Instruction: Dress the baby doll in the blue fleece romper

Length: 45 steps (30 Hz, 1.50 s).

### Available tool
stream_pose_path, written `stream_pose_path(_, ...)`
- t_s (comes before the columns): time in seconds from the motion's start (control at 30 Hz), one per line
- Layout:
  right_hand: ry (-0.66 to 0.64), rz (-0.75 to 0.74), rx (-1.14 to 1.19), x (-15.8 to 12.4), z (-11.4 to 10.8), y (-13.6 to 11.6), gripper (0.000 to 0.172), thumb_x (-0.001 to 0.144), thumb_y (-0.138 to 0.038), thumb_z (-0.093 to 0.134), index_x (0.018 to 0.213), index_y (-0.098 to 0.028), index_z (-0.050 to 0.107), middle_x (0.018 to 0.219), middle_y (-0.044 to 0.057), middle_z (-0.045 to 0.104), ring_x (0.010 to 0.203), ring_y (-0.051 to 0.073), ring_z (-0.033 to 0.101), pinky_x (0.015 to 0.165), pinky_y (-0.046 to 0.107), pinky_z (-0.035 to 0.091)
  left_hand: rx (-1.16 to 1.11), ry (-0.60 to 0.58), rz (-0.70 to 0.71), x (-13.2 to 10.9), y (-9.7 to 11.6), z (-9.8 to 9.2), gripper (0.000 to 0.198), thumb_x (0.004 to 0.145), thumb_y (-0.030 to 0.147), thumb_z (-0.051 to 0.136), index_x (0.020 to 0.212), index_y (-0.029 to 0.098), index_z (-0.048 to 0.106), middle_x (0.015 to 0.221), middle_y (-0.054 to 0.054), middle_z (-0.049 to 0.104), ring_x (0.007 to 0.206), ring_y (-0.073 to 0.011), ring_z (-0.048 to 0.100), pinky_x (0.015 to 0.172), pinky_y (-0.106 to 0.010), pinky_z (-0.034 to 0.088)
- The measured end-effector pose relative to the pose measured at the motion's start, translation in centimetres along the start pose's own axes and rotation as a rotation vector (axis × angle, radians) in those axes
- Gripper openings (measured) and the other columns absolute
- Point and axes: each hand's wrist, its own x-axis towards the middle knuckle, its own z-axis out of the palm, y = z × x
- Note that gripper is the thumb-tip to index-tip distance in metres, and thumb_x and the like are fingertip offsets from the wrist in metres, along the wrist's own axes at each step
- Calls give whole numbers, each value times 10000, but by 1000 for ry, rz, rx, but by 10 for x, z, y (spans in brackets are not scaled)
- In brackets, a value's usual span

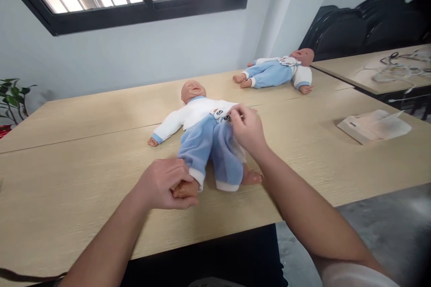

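A baby doll [198, 121] in a white top and blue fleece trousers lies on its back in the middle of the wooden table [84, 152], head away from me. My left hand [168, 184] is closed round the doll's foot at the near trouser leg. My right hand [247, 128] pinches the waistband of the blue trousers [210, 148] at the doll's hip, fingers pressed together on the cloth.
A second, similarly dressed doll [278, 71] lies farther back on the right. A flat pale packet [373, 125] rests at the right edge. Cables [400, 67] lie on another table, black chairs [357, 27] behind it. A plant [11, 98] stands at far left.
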Motion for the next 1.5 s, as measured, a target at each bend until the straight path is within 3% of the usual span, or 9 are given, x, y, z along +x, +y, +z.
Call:
stream_pose_path(0.13, -70, 311, -139, 25, 6, 43, 373, 875, -474, 653, 1102, -178, 666, 1226, 172, 637, 1249, 366, 527, 1132, 572, 378, -1, -256, -65, 2, 10, 21, 277, 934, 417, 738, 840, 215, 574, 798, -3, 625, 710, -150, 604, 638, -280, 450)
stream_pose_path(0.27, -226, 208, 136, 17, 13, 35, 296, 931, -448, 631, 1067, -189, 673, 1153, 103, 681, 1110, 291, 603, 1060, 465, 464, -133, -349, -68, 0, 11, 35, 281, 892, 427, 795, 873, 219, 607, 841, 8, 625, 747, -144, 607, 654, -270, 445)
stream_pose_path(0.53, -432, -88, 559, -15, 16, -22, 321, 1009, -488, 589, 1107, -200, 693, 1064, 47, 709, 1006, 212, 625, 962, 343, 504, -52, 532, -389, -4, -30, 34, 542, 904, 335, 779, 1384, 252, 542, 1419, -144, 546, 1281, -274, 572, 1008, -413, 522)
stream_pose_path(0.67, -632, -194, 531, -26, 17, -29, 348, 1025, -500, 567, 1005, -181, 705, 983, 39, 703, 914, 189, 605, 907, 325, 489, -364, 286, -458, 19, -56, 25, 862, 849, 462, 821, 1566, 236, 398, 1685, -180, 329, 1558, -342, 325, 1204, -470, 392)
stream_pose_path(0.8, -585, -165, 571, -23, 12, -26, 393, 982, -551, 630, 990, -168, 713, 938, 39, 694, 884, 190, 601, 845, 303, 473, -692, -123, -588, 47, -72, 10, 603, 790, 492, 860, 1267, 176, 669, 1236, -119, 716, 1143, -276, 667, 946, -354, 542)
stream_pose_path(0.97, -516, -93, 601, -1, -2, -7, 538, 966, -687, 571, 988, -167, 704, 970, 49, 674, 923, 199, 585, 850, 310, 464, -716, 228, -713, 57, -93, -4, 436, 737, 524, 879, 857, 165, 662, 791, -2, 658, 686, -141, 588, 628, -241, 465)
stream_pose_path(1.17, -934, 80, 440, 14, -23, 9, 541, 904, -664, 681, 698, -173, 582, 635, -55, 427, 607, 104, 350, 565, 244, 276, -832, 376, -728, 56, -109, -13, 453, 870, 609, 758, 866, 208, 547, 585, 98, 398, 450, -63, 326, 458, -188, 247)
stream_pose_path(1.37, -432, 154, 820, 0, 2, 0, 524, 860, -693, 720, 1029, -198, 691, 865, 6, 645, 745, 152, 548, 686, 262, 465, -375, 24, -476, 74, -80, -2, 907, 709, 741, 826, 1412, 230, 566, 1453, -149, 586, 1312, -337, 570, 1080, -439, 487)
stream_pose_path(1.5, -265, 199, 923, -6, 20, -1, 506, 904, -712, 660, 1051, -228, 677, 879, 6, 632, 756, 159, 564, 738, 276, 511, -207, -128, -453, 86, -63, 14, 678, 780, 597, 825, 1324, 241, 629, 1374, -97, 652, 1305, -341, 576, 1127, -449, 455)
